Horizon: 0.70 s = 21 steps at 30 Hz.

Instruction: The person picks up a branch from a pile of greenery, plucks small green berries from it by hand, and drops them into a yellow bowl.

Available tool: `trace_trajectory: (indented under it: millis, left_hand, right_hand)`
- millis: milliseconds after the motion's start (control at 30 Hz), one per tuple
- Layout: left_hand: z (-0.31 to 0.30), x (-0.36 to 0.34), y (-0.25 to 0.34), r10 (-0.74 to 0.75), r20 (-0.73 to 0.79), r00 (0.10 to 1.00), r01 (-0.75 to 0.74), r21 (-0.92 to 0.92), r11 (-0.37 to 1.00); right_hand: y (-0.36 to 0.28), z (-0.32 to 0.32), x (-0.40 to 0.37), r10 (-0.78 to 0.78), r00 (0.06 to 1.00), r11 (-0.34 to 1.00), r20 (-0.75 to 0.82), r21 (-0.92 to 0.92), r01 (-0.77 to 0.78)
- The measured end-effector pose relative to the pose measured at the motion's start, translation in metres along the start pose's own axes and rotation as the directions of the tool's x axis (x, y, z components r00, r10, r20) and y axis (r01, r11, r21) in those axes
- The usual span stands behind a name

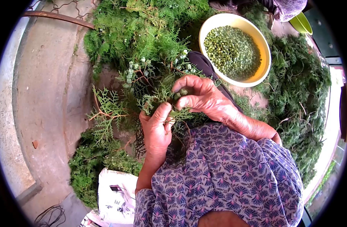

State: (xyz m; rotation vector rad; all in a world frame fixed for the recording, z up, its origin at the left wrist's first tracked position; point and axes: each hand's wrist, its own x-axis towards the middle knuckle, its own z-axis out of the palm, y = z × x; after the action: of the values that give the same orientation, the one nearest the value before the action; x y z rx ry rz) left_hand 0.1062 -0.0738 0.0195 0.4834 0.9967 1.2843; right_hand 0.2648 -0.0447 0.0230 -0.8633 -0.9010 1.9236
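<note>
My left hand (pixel 157 123) is closed round a leafy evergreen sprig (pixel 158 96), thumb pressed on top. At its right, my right hand (pixel 199 96) is curled with thumb and fingers around small green cones (pixel 182 92) at the sprig's edge. Whether those cones are still attached cannot be made out. Pale bluish-green cones (pixel 132 71) hang on twigs just beyond my left hand. A cream basin (pixel 267 49) filled with many loose green cones (pixel 232 51) stands ahead and to the right of my hands.
Heaps of cut evergreen branches (pixel 124 30) lie ahead, with another large pile (pixel 298 90) at right. A white printed sack (pixel 116 196) lies at lower left on the concrete floor (pixel 48 94). A green bowl (pixel 301 23) and part of another person's patterned clothing (pixel 289 8) show at upper right.
</note>
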Motion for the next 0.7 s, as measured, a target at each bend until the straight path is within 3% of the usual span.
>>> trace_trajectory:
  millis: [33,67,133,200,233,267,333,400,467,533,567,633,700]
  left_hand:
    - [0.003,0.0,0.0,0.016,-0.007,1.0,-0.016,0.048,0.999]
    - [0.005,-0.001,0.0,0.032,-0.013,0.999,-0.031,0.096,0.995]
    - [0.006,-0.001,0.002,0.005,-0.024,1.0,-0.002,0.107,0.994]
    - [0.014,-0.005,0.003,0.034,-0.043,0.999,-0.028,0.143,0.989]
    - [0.005,-0.003,0.005,-0.028,0.109,0.994,0.015,0.114,0.993]
    - [0.001,-0.004,0.003,-0.027,0.104,0.994,0.015,0.113,0.993]
    - [-0.003,-0.003,0.002,0.043,0.105,0.994,-0.054,0.098,0.994]
    - [-0.003,-0.005,0.005,0.017,0.101,0.995,-0.025,0.08,0.996]
    - [0.0,-0.007,0.007,0.021,0.101,0.995,-0.031,0.1,0.995]
    - [0.004,-0.006,0.006,0.015,0.065,0.998,-0.026,0.162,0.986]
    - [0.005,-0.007,0.006,0.037,0.068,0.997,-0.049,0.19,0.981]
    - [0.007,-0.008,0.004,0.086,0.096,0.992,-0.108,0.252,0.962]
    - [0.009,-0.01,0.006,0.072,0.115,0.991,-0.103,0.291,0.951]
  right_hand:
    - [0.01,0.003,0.009,-0.257,0.966,0.952,0.013,-0.169,0.256]
    - [0.01,0.001,0.007,-0.258,0.966,0.952,0.013,-0.17,0.256]
    - [0.002,0.002,0.001,-0.037,0.997,0.994,-0.071,-0.104,0.03]
    - [0.003,-0.002,-0.001,-0.002,0.998,1.0,-0.057,-0.028,0.001]
    - [0.004,-0.008,-0.001,0.042,0.999,0.98,0.032,0.194,-0.048]
    - [0.006,-0.013,0.001,0.067,0.99,0.908,0.128,0.402,-0.113]
    - [0.005,-0.025,0.006,-0.039,0.999,0.874,0.019,0.485,0.025]
    - [-0.003,-0.029,0.006,-0.131,0.991,0.864,0.019,0.493,0.104]
    - [-0.012,-0.023,0.003,-0.097,0.995,0.864,-0.008,0.495,0.088]
    - [-0.015,-0.024,0.002,-0.162,0.975,0.893,0.15,0.442,0.08]
    - [-0.016,-0.022,-0.001,-0.092,0.984,0.926,0.152,0.376,0.028]
    - [-0.019,-0.009,-0.01,-0.088,0.996,0.994,-0.032,0.069,0.09]
    - [-0.02,-0.004,-0.01,-0.281,0.941,0.933,-0.189,-0.283,0.222]
